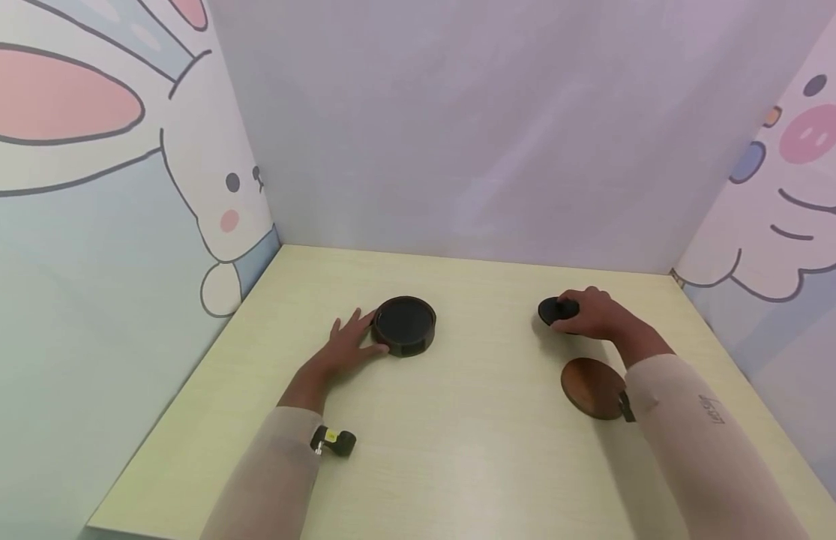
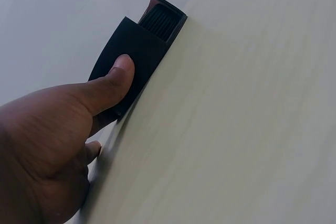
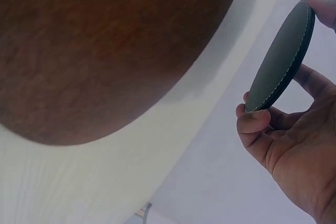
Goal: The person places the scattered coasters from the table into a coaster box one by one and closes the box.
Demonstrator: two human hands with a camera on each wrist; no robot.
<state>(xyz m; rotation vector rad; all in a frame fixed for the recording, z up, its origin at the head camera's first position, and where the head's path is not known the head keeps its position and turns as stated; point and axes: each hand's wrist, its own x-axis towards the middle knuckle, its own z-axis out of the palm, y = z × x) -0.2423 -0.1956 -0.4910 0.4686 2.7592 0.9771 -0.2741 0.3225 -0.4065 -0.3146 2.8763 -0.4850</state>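
A round black coaster holder (image 1: 405,324) stands on the pale wooden table (image 1: 485,442), left of centre. My left hand (image 1: 353,339) lies beside it with its fingers spread on the table. In the left wrist view its thumb (image 2: 113,85) presses the holder's dark side wall (image 2: 134,45). At the far right my right hand (image 1: 579,311) pinches a thin dark coaster (image 1: 554,310) by its rim and holds it tilted off the table. The right wrist view shows that coaster (image 3: 278,61) edge-on, with pale stitching. A brown wooden coaster (image 1: 591,386) lies flat near my right forearm.
Walls with cartoon pictures close the table in on the left (image 1: 107,247), back (image 1: 471,135) and right (image 1: 782,225). A small black device with a yellow label (image 1: 334,441) sits at my left sleeve. The brown coaster (image 3: 105,51) fills much of the right wrist view.
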